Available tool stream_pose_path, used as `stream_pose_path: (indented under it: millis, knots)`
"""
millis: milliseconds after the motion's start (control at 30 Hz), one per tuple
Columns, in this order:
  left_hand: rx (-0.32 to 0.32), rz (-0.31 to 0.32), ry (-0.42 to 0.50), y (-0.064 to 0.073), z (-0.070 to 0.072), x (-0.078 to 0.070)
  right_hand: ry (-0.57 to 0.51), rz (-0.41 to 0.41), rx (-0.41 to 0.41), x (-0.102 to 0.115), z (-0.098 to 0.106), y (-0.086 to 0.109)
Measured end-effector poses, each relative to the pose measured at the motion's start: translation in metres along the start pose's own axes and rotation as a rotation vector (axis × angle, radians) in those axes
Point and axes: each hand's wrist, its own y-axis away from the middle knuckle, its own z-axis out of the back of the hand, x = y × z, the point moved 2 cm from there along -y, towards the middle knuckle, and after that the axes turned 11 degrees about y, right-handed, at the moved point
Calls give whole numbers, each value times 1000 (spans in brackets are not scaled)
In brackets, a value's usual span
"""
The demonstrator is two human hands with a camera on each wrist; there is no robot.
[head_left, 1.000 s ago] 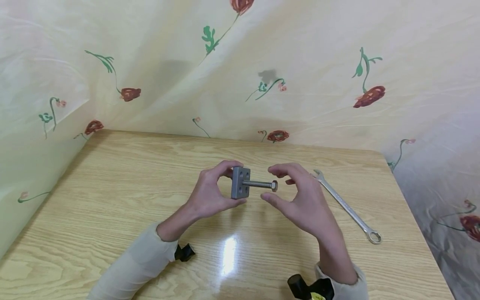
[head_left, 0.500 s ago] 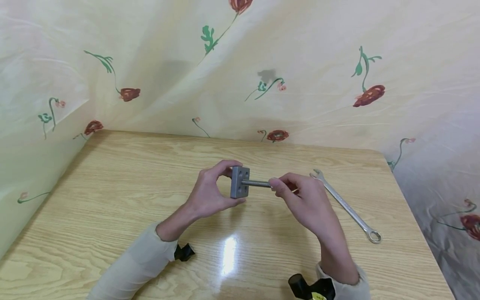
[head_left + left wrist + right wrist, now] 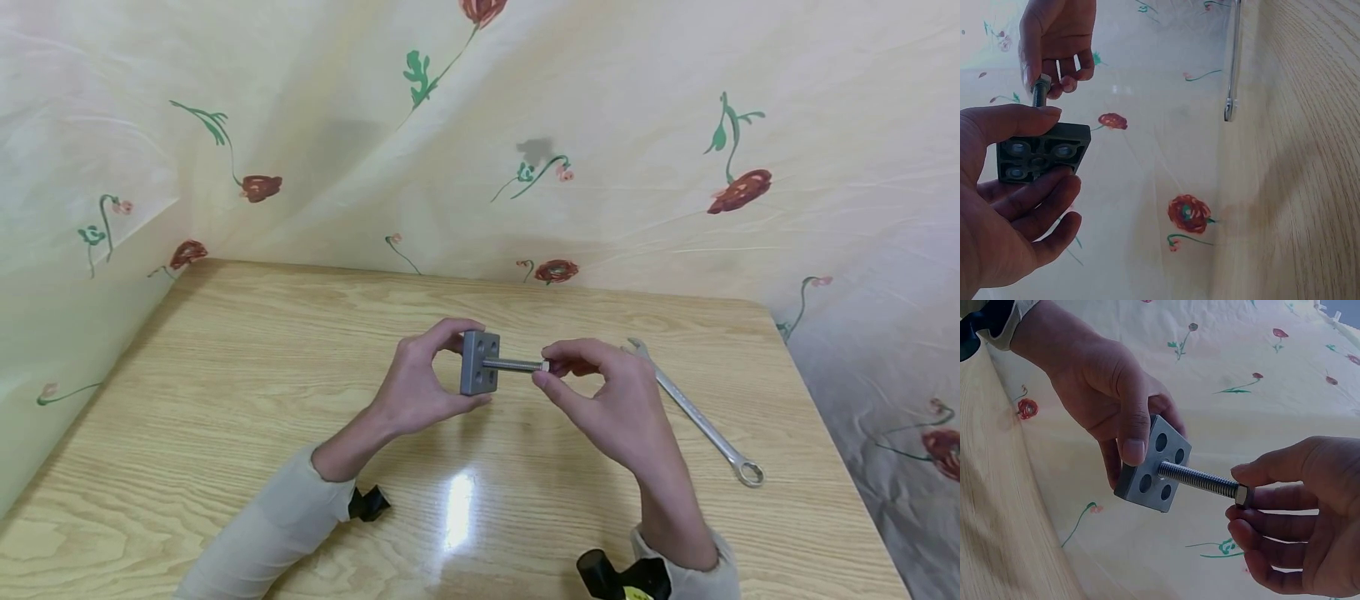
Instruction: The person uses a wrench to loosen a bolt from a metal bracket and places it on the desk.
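Observation:
My left hand (image 3: 418, 383) grips a square grey plate (image 3: 472, 363) by its edges, thumb on one side and fingers on the other. Round holes (image 3: 1161, 442) show near the plate's corners in the right wrist view. A long threaded hex bolt (image 3: 513, 365) sticks out of the plate's middle toward the right. At its hex head (image 3: 1243, 495), the thumb and fingers of my right hand (image 3: 618, 392) pinch it lightly. The plate's recessed back face (image 3: 1038, 162) is partly covered by left fingers in the left wrist view. Both hands hold the parts above the table.
A combination wrench (image 3: 701, 423) lies on the wooden table (image 3: 247, 350), to the right of and partly behind my right hand. Flower-printed cloth (image 3: 375, 167) hangs behind the table and at both sides. A black wrist device (image 3: 626, 575) sits at the right sleeve.
The right hand has come from apart to the bolt head, closed round it, then loosened slightly so the head shows again. The left hand and plate stay nearly still.

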Motion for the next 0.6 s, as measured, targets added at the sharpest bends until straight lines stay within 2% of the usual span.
stream_pose_path:
  millis: [200, 300, 400, 500, 600]
  knots:
    - [0, 4, 2, 0, -1, 1, -66, 121, -141, 1, -4, 0]
    - [-3, 0, 6, 0, -1, 1, -114, 150, -201, 2, -8, -2]
    - [-5, -6, 7, 0, -1, 1, -113, 167, -250, 4, -12, -3]
    - [-8, -8, 8, 0, 0, 0, -62, 187, -248, 5, -13, -4]
    - [-6, -6, 7, 0, 1, 0, -26, 192, -159, 4, -11, -4]
